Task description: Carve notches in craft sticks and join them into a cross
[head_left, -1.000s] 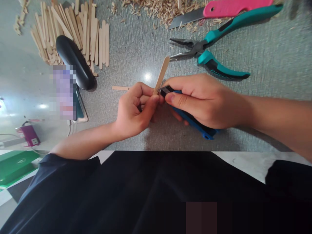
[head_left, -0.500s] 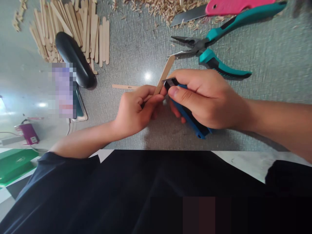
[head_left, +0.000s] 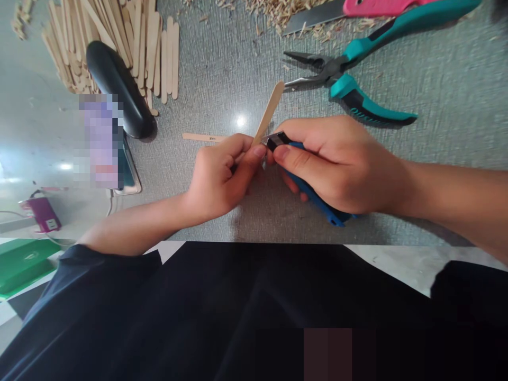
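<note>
Between the thumb and fingers of my left hand (head_left: 226, 174) is a wooden craft stick (head_left: 270, 112), its rounded end slanting up and to the right. My right hand (head_left: 333, 164) is closed around a blue utility knife (head_left: 307, 185) with a black front end. The knife's short blade tip is at the stick's edge, close to my left thumb; whether it cuts into the wood I cannot tell. Another craft stick (head_left: 198, 137), with a small dark mark, lies on the table behind my left hand, partly hidden by it.
Needle-nose pliers (head_left: 333, 71) with teal handles lie beyond my right hand. Behind them are a pink-handled blade tool (head_left: 381, 6) and wood shavings (head_left: 273, 13). At the left are a pile of craft sticks (head_left: 138, 47), a black case (head_left: 121, 90) and a phone (head_left: 129, 169).
The knife's blade has moved down the stick toward my left thumb. The held stick stands slightly steeper. The whole view has shifted a little.
</note>
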A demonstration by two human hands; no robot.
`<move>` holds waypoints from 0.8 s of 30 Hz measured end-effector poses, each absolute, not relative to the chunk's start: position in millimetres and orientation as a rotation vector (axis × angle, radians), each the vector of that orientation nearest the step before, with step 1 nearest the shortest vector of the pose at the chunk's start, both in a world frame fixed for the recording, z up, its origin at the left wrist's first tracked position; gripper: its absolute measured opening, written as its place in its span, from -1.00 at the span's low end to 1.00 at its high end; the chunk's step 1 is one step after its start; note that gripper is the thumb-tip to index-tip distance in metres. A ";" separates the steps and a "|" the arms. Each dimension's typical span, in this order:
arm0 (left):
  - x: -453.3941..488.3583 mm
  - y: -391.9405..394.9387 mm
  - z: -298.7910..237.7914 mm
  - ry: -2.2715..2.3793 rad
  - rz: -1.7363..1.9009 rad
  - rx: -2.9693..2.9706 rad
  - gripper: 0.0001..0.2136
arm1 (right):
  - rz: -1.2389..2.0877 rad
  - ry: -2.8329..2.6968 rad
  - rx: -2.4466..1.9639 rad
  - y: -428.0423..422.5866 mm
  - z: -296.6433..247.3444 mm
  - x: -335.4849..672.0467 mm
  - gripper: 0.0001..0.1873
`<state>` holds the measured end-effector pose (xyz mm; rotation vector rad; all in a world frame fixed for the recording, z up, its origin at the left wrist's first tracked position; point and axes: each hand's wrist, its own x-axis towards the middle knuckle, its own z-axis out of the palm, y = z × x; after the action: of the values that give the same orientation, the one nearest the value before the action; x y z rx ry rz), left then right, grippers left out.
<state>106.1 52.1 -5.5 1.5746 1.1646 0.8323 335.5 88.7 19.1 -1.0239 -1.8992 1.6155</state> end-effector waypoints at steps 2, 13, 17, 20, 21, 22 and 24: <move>105.3 51.4 -4.2 1.185 0.812 1.630 -0.60 | 1.602 -1.920 -1.047 89.4 19.9 334.7 -0.58; 104.5 50.5 -4.1 1.190 0.839 1.813 -0.64 | 1.606 -1.924 -1.042 89.4 17.7 334.4 -0.58; 103.8 49.4 -5.2 1.168 0.844 1.886 -0.66 | 1.552 -1.973 -1.088 90.3 19.1 332.6 -0.57; 103.7 49.3 -3.8 1.182 0.817 1.878 -0.66 | 1.533 -2.010 -1.126 90.5 20.1 331.5 -0.58; 103.8 49.5 -3.2 1.187 0.804 1.870 -0.66 | 1.527 -2.015 -1.139 90.3 20.4 331.2 -0.58; 103.8 49.7 -2.7 1.191 0.794 1.862 -0.67 | 1.521 -2.017 -1.148 90.0 20.7 330.9 -0.58; 103.8 50.2 -1.9 1.194 0.795 1.853 -0.67 | 1.523 -2.012 -1.152 89.3 21.1 330.6 -0.60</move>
<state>103.8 50.2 -1.9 1.8532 1.1940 0.7949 330.6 89.3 21.1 -1.1521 -2.0116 1.5235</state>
